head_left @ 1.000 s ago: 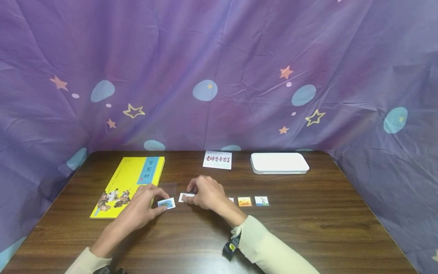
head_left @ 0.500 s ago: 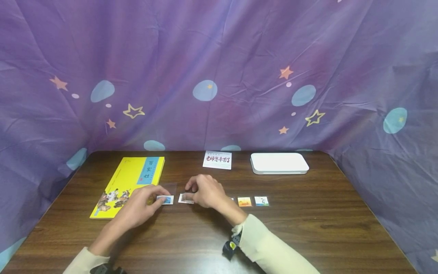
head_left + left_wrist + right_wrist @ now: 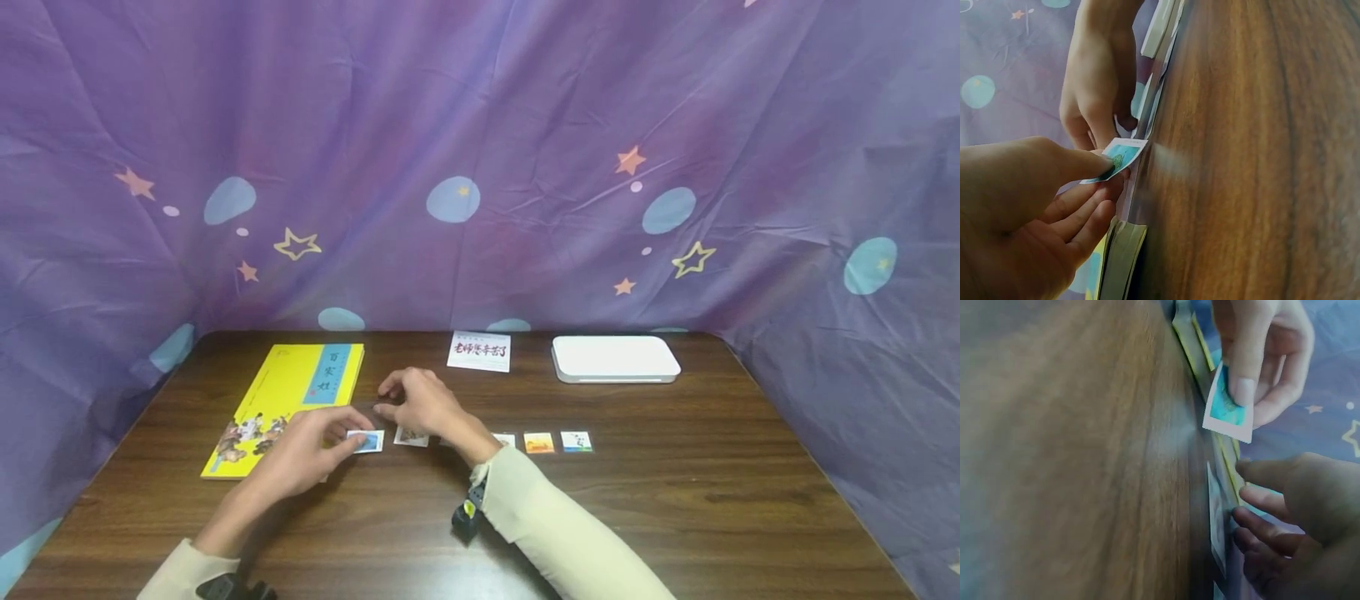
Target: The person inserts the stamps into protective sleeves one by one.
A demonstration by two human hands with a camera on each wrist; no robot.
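Note:
My left hand [image 3: 303,450] pinches a small postage stamp [image 3: 1121,157] between thumb and fingers. It has a blue-green picture and a white perforated edge. My right hand [image 3: 423,404] is just beyond and to the right of this stamp, low over the table. Its fingers [image 3: 1269,531] are loosely bent, with nothing seen between them. Close under the right hand lies another stamp [image 3: 411,437], part of a row. Farther right in that row are a partly covered stamp [image 3: 505,439], an orange one [image 3: 538,442] and a white-and-blue one [image 3: 577,442].
Beside the left hand, a yellow book [image 3: 255,375] lies on the brown wooden table [image 3: 675,500]. A white card with red writing [image 3: 478,351] and a flat white case [image 3: 617,359] lie near the back edge. A purple cloth [image 3: 480,167] hangs behind.
My right hand has left the nearest stamp in the row and moved left and away from me. The left hand has tilted its stamp slightly and stays by the book.

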